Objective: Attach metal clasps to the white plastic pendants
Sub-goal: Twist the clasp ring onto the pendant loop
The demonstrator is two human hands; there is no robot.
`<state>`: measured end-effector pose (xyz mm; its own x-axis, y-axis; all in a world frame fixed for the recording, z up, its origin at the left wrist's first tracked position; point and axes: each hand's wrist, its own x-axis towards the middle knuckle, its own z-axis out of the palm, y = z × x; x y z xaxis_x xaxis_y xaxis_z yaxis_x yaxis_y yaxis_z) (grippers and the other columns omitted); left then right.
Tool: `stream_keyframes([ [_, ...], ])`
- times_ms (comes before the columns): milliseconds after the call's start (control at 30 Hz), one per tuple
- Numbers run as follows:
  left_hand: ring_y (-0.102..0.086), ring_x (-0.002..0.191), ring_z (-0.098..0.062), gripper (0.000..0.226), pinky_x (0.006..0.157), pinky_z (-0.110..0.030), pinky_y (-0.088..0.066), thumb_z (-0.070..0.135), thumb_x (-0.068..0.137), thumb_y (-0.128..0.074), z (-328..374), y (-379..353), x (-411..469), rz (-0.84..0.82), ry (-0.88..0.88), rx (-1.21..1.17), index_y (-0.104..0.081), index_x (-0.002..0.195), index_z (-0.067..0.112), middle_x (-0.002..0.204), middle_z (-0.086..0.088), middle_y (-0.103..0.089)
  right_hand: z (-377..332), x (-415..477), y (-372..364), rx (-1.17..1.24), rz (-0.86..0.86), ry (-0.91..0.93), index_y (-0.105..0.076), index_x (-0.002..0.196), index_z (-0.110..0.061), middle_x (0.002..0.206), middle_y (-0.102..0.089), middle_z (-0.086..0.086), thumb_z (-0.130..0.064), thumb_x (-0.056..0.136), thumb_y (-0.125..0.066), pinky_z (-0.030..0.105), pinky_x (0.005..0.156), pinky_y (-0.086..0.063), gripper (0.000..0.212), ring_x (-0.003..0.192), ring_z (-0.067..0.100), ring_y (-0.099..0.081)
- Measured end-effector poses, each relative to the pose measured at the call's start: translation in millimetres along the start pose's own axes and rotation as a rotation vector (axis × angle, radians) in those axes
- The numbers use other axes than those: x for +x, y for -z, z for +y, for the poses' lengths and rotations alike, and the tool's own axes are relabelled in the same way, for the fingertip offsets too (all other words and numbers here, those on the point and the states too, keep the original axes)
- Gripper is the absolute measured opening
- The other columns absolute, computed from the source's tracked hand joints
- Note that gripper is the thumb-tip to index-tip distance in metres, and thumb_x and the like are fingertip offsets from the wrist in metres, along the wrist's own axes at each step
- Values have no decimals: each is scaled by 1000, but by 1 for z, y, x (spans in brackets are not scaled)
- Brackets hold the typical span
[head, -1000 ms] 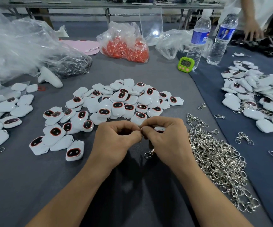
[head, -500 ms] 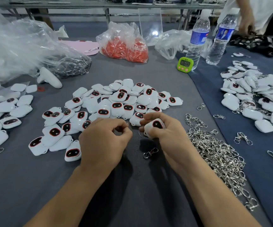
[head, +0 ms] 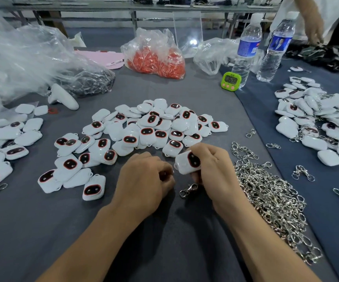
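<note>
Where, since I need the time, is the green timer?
Head view: the green timer stands upper right of centre, in front of the left water bottle, right of the orange-filled bag.

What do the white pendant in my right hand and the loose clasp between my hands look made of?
White rounded pendant in the right hand: glossy moulded plastic, likely, from its soft highlights. Small silver clasp: polished metal, perhaps plated, from its sharp glints.
</note>
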<state>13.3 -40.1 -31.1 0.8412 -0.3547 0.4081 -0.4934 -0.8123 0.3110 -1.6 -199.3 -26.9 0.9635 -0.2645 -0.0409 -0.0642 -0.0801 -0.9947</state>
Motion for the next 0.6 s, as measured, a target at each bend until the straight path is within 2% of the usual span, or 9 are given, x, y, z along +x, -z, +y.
stream_keyframes([
  [67, -52, 75, -14, 10, 67, -27, -32, 33, 72, -83, -2, -1, 1, -22, 13, -33, -78, 79, 29, 71, 10, -66, 0, 1, 1, 23, -40, -26, -61, 75, -6, 59, -61, 9, -24, 83, -50, 26, 46, -35, 23, 48, 19, -46],
  [167, -50, 81, -12, 7, 68, -30, -35, 36, 78, -75, -5, -4, 1, -79, 61, -89, -76, 81, 31, 74, 11, -63, 3, 2, 4, -74, -39, -3, -68, 85, -20, 60, -68, 7, -15, 98, -54, 23, 41, -36, 19, 40, 20, -52],
  [233, -49, 81, -11, 6, 71, -33, -40, 36, 78, -74, -6, -4, 2, -95, 85, -123, -76, 83, 32, 74, 10, -63, 5, 2, 7, -206, -36, 32, -70, 90, -24, 57, -68, 3, -17, 99, -58, 23, 42, -40, 16, 38, 15, -56],
  [333, -49, 79, -10, 9, 71, -34, -41, 36, 79, -75, -8, -3, 3, -121, 123, -189, -77, 87, 37, 73, 10, -63, 4, 1, 12, -280, -98, 56, -74, 91, -30, 57, -70, 2, -24, 87, -66, 22, 47, -46, 11, 40, 10, -56],
  [400, -50, 78, -8, 11, 70, -31, -39, 36, 79, -76, -10, -1, 3, -136, 129, -218, -78, 89, 39, 74, 9, -63, 3, -1, 14, -331, -136, 85, -75, 95, -36, 62, -71, -6, -26, 81, -70, 22, 52, -48, 18, 46, 5, -56],
  [467, -50, 78, -7, 11, 70, -32, -40, 36, 79, -76, -10, 1, 3, -141, 129, -227, -78, 90, 39, 75, 10, -63, 1, -2, 14, -370, -133, 99, -76, 96, -38, 63, -71, -12, -18, 82, -71, 16, 53, -46, 25, 48, 2, -56],
  [600, -51, 80, -7, 10, 71, -34, -43, 37, 80, -75, -8, 1, 3, -134, 134, -198, -78, 90, 36, 77, 12, -62, -1, -3, 13, -423, -81, 114, -78, 94, -39, 64, -70, -14, -11, 82, -69, 11, 53, -42, 32, 53, 1, -58],
])
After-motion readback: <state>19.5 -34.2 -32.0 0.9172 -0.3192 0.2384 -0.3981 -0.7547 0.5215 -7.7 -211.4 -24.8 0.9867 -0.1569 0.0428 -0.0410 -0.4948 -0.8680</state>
